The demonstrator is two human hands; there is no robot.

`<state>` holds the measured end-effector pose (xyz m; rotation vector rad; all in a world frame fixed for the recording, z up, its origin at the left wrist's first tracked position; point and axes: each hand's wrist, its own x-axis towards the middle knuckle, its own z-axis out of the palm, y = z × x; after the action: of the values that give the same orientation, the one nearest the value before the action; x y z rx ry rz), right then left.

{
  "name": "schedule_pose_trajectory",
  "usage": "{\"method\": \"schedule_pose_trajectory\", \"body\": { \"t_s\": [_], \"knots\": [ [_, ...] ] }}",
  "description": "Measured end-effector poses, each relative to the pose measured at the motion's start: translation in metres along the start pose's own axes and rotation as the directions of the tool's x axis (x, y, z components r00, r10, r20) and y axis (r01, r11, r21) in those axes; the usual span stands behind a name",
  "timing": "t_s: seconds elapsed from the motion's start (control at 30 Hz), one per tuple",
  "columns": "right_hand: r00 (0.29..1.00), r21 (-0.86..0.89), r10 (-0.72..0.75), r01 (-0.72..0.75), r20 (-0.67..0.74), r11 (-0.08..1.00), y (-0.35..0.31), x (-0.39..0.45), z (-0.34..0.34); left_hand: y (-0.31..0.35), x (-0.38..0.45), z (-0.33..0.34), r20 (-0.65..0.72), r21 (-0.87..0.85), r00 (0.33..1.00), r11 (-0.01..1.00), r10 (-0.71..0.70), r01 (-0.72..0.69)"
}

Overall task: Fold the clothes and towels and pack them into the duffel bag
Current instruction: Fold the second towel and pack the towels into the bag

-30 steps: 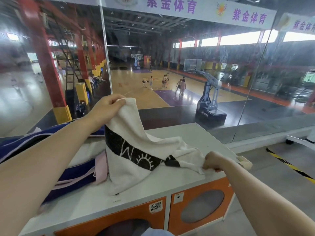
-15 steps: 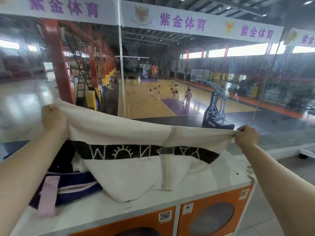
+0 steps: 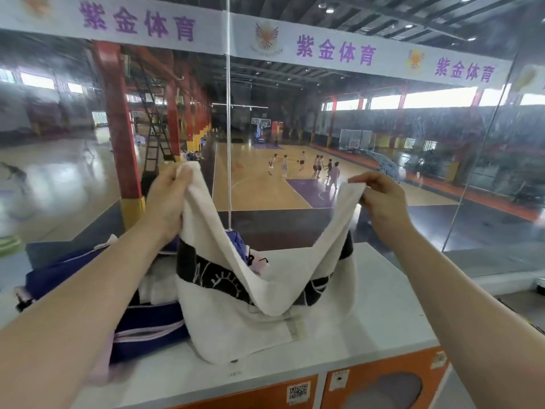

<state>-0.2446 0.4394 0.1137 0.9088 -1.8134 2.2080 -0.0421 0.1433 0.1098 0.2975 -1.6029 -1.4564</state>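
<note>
We have brought our left hand [image 3: 166, 202] and right hand [image 3: 383, 199] together, fingers pinching the towel [image 3: 236, 317] corners; it now sags, half-folded, over the worktop [image 3: 392, 314], bag [image 3: 147, 329] at nine o'clock.

The white tabletop [image 3: 392, 308] carried a navy duffel bag [image 3: 147, 329] at its left and a white towel's [image 3: 236, 329] lower end beside it
</note>
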Motion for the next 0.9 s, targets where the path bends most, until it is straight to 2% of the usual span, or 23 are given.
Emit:
{"method": "schedule_pose_trajectory", "body": {
  "t_s": [0.1,0.2,0.27,0.37,0.43,0.7,0.9],
  "knots": [
    [0.989,0.137,0.022,-0.043,0.148,0.99,-0.016,-0.006,0.033,0.017,-0.015,0.023,0.232,-0.052,0.972,0.998,-0.034,0.047],
    [0.943,0.18,0.037,-0.102,0.332,0.978,-0.03,-0.02,0.06,0.029,-0.03,0.038,0.453,-0.072,0.89,0.992,-0.059,0.102],
    [0.904,0.157,0.042,-0.119,0.426,0.98,-0.036,-0.03,0.073,0.033,-0.036,0.044,0.532,-0.07,0.845,0.99,-0.064,0.119],
    [0.888,0.121,0.051,-0.119,0.457,0.985,-0.038,-0.04,0.089,0.03,-0.04,0.049,0.598,-0.042,0.8,0.994,-0.053,0.097],
    [0.889,0.115,0.055,-0.12,0.455,0.986,-0.036,-0.044,0.096,0.026,-0.042,0.052,0.619,-0.028,0.784,0.997,-0.04,0.073],
    [0.893,0.005,0.088,-0.101,0.441,0.995,-0.03,-0.052,0.101,0.016,-0.044,0.056,0.576,-0.035,0.817,0.999,0.029,-0.01],
    [0.906,0.092,0.096,-0.147,0.412,0.985,-0.026,-0.057,0.102,0.011,-0.046,0.063,0.543,0.057,0.827,0.977,0.143,-0.207]
  ]
}}
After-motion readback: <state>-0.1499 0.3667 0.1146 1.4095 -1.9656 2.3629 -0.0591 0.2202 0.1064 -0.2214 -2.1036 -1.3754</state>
